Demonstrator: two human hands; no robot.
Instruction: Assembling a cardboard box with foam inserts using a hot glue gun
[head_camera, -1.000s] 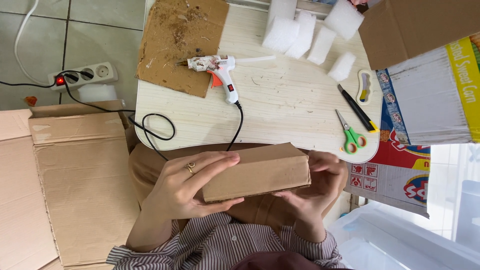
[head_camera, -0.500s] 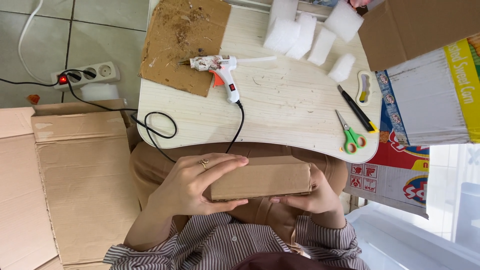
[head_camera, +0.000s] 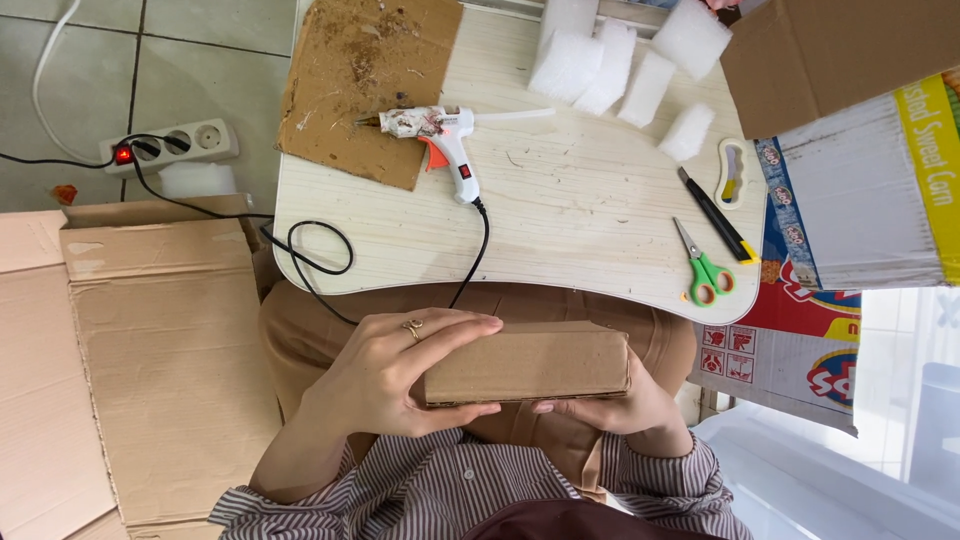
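Note:
I hold a flat brown cardboard box (head_camera: 530, 362) over my lap, just in front of the small pale wooden table (head_camera: 580, 220). My left hand (head_camera: 395, 375), with a ring on one finger, wraps the box's left end, fingers over the top and thumb beneath. My right hand (head_camera: 625, 405) supports the right end from below and is mostly hidden by the box. A white and orange glue gun (head_camera: 445, 140) lies on the table, its nozzle on a stained cardboard sheet (head_camera: 365, 85).
White foam blocks (head_camera: 620, 65), a black utility knife (head_camera: 715, 215), green-handled scissors (head_camera: 705, 270) and a small yellow-and-white cutter (head_camera: 733, 172) lie on the table. A power strip (head_camera: 170, 148) sits on the tiled floor. Flattened cardboard (head_camera: 150, 340) lies left; printed cartons (head_camera: 860, 190) stand right.
The box has tipped from a slanted hold to level and dropped closer to my lap. My left fingers have slid over its top edge.

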